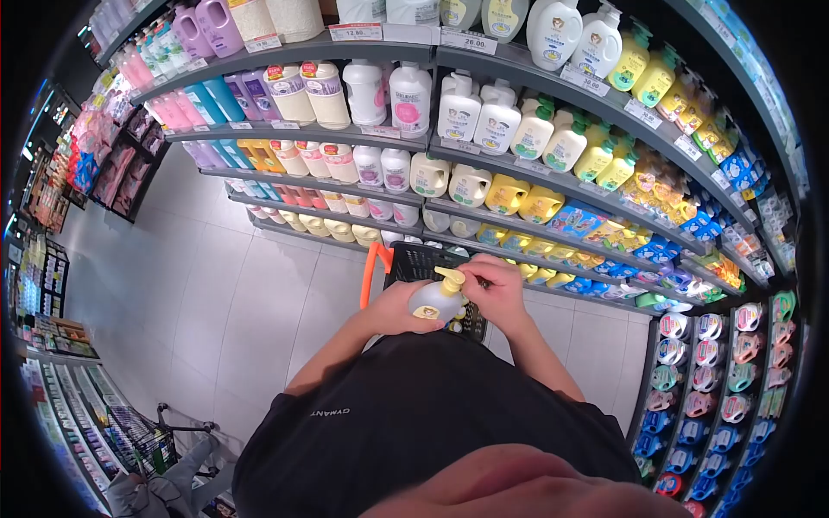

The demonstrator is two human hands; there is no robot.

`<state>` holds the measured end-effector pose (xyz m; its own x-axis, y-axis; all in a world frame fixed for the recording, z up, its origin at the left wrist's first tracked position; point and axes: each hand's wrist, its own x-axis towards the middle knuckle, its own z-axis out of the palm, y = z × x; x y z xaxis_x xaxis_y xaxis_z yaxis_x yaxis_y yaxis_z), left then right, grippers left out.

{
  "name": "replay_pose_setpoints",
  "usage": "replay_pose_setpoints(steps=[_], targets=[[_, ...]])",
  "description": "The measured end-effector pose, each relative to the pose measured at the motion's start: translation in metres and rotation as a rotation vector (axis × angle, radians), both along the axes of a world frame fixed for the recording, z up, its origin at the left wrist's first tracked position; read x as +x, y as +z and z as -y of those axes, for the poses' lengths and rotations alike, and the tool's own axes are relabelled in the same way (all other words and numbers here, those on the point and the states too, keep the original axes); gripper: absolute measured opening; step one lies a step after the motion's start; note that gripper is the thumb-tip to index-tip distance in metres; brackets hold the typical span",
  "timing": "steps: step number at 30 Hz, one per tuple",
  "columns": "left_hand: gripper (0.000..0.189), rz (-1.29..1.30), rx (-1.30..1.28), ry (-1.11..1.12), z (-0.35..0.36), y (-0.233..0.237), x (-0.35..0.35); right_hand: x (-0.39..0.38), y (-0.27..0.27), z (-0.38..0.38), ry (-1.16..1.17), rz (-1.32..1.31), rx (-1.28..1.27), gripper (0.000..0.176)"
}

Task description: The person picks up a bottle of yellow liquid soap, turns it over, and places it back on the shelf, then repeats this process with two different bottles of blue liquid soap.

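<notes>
My left hand is wrapped round the body of a pale pump bottle with a yellow pump top and a small cartoon label. The bottle is tilted in front of my chest. At the pump's collar, the curled fingers of my right hand pinch the bottle's yellow top. Below both hands is a black shopping basket with an orange handle. Small yellow and white things show inside it, partly hidden by the bottle and my hands.
Shelves of lotion and wash bottles stand ahead, curving round to the right. More bottles fill a rack at the lower right. Tiled floor stretches to the left. At the lower left, a person is beside a wire cart.
</notes>
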<state>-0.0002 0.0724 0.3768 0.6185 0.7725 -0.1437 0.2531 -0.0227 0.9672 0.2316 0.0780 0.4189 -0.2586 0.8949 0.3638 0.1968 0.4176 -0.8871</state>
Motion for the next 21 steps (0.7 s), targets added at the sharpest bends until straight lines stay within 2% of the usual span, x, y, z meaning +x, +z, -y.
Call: replay_pose_setpoints(steps=[3,7,11,14,17,21], targets=[[0.064,0.046,0.032,0.032,0.000,-0.001,0.006,0.000,-0.002,-0.003,-0.036,-0.060,-0.033,0.014],[0.066,0.060,0.017,0.086,-0.003,-0.002,0.010,0.008,-0.014,-0.009,0.037,-0.082,-0.099,0.021],[0.068,0.038,0.042,0.133,-0.002,-0.008,0.006,0.015,0.011,-0.035,0.151,-0.137,-0.178,0.029],[0.069,-0.008,-0.078,0.171,0.003,0.008,0.001,0.012,0.063,-0.092,0.076,0.010,0.001,0.038],[0.069,-0.001,-0.016,0.220,0.008,0.009,-0.007,0.004,0.123,-0.175,-0.045,0.204,0.132,0.050],[0.067,0.029,0.013,0.287,0.013,0.005,-0.016,-0.019,0.183,-0.302,-0.173,0.297,0.299,0.060]])
